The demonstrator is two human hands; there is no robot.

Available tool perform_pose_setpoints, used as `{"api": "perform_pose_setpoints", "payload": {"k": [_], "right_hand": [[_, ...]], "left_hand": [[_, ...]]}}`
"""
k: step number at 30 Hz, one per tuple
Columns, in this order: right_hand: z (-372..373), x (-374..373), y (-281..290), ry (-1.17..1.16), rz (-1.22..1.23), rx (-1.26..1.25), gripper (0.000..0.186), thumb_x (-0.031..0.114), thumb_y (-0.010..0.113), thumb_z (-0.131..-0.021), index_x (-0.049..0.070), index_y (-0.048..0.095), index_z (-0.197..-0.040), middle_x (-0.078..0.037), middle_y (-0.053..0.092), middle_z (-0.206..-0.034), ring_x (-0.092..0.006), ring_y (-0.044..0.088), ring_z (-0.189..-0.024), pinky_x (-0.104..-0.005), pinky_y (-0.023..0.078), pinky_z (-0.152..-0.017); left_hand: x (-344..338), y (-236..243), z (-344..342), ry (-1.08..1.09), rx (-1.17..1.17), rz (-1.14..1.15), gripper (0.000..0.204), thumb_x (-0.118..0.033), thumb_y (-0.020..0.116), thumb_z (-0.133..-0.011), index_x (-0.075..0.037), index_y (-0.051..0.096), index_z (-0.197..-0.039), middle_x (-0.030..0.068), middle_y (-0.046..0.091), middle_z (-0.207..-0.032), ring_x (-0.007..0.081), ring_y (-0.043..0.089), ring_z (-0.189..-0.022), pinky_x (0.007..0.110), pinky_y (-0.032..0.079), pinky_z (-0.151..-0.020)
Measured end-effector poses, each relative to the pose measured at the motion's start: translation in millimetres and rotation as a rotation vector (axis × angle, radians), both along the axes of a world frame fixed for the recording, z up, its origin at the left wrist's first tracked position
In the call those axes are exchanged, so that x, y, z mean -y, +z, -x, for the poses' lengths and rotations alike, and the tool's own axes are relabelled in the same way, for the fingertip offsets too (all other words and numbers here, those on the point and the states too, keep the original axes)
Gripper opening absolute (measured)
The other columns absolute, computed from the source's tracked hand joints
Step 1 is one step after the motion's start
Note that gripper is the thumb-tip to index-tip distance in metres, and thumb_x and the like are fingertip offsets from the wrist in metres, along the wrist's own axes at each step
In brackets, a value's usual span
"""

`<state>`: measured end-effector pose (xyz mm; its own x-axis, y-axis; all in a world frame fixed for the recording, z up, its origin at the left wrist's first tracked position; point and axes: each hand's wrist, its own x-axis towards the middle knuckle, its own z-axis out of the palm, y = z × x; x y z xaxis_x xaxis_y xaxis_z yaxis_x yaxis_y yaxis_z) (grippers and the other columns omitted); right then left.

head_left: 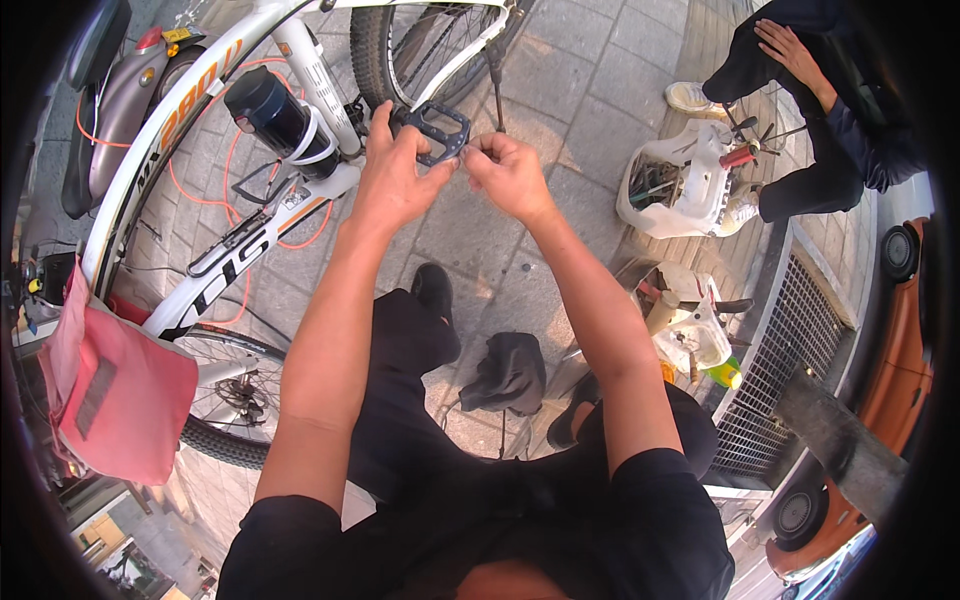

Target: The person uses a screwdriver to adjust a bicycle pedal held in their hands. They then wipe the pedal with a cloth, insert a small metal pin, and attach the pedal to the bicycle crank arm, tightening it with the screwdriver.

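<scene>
A white bicycle frame [300, 85] with orange and black markings stands ahead of me on the left. At its crank, a black platform pedal [440, 132] sticks out to the right. My left hand [395, 175] grips the pedal's near left side, thumb along its near edge and index finger pointing away from me. My right hand [507, 172] is closed in a pinch at the pedal's right end; whatever lies between its fingertips is too small to make out. A black bottle [265, 110] sits in a white cage left of my left hand.
A pink-red bag [120, 390] hangs at the left, above a wheel [235, 400]. An orange hose [235, 170] loops across the paving. On the right stand white tool containers [680, 175], a seated person [800, 100] and a metal grate [775, 370]. A dark stool [508, 375] is near my legs.
</scene>
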<state>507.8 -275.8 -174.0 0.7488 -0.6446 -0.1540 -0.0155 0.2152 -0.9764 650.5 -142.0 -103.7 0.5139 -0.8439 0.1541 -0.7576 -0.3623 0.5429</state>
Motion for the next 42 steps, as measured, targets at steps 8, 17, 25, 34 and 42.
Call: {"api": "perform_pose_setpoints", "payload": {"k": [8, 17, 25, 34, 42], "right_hand": [[3, 12, -19, 0.172, -1.083, 0.312, 0.015, 0.011, 0.072, -0.099, -0.003, 0.072, -0.103, -0.008, 0.069, -0.081, -0.0145, 0.065, -0.07, -0.0355, 0.055, -0.06], [4, -21, -3, -0.282, 0.553, 0.039, 0.017, 0.011, 0.08, -0.095, 0.002, 0.078, -0.109, -0.011, 0.075, -0.094, -0.023, 0.076, -0.082, -0.035, 0.061, -0.075], [9, -5, 0, -0.211, 0.921, 0.106, 0.016, 0.01, 0.079, -0.093, 0.005, 0.076, -0.108, -0.012, 0.072, -0.096, -0.0343, 0.074, -0.082, -0.0427, 0.062, -0.074], [10, 16, -2, -0.136, 1.299, 0.141, 0.02, 0.014, 0.081, -0.091, 0.005, 0.073, -0.107, -0.011, 0.07, -0.092, -0.0336, 0.073, -0.079, -0.042, 0.061, -0.07], [6, 8, 0, -0.068, 0.717, 0.094, 0.014, 0.015, 0.077, -0.096, 0.001, 0.075, -0.101, -0.008, 0.07, -0.084, -0.0273, 0.072, -0.073, -0.0378, 0.058, -0.064]], "left_hand": [[2, -5, -4, -0.015, 0.063, -0.022, 0.047, -0.03, 0.091, -0.084, 0.002, 0.065, -0.105, 0.0466, 0.027, -0.165, 0.0607, 0.038, -0.151, 0.055, 0.042, -0.118], [0, -8, -6, -0.039, 0.151, 0.025, 0.046, -0.031, 0.093, -0.084, 0.001, 0.065, -0.103, 0.0466, 0.029, -0.163, 0.0559, 0.04, -0.152, 0.05, 0.05, -0.11], [4, -6, -2, -0.021, 0.045, 0.029, 0.047, -0.031, 0.091, -0.085, 0.002, 0.065, -0.105, 0.0462, 0.026, -0.165, 0.0609, 0.037, -0.151, 0.056, 0.041, -0.12], [3, -9, -4, -0.033, 0.092, 0.043, 0.047, -0.031, 0.091, -0.084, 0.002, 0.065, -0.104, 0.0465, 0.027, -0.164, 0.0619, 0.038, -0.15, 0.057, 0.041, -0.12], [1, -9, -5, -0.02, 0.062, 0.033, 0.047, -0.032, 0.092, -0.083, 0.001, 0.064, -0.104, 0.0452, 0.025, -0.166, 0.0592, 0.037, -0.152, 0.055, 0.041, -0.12]]}}
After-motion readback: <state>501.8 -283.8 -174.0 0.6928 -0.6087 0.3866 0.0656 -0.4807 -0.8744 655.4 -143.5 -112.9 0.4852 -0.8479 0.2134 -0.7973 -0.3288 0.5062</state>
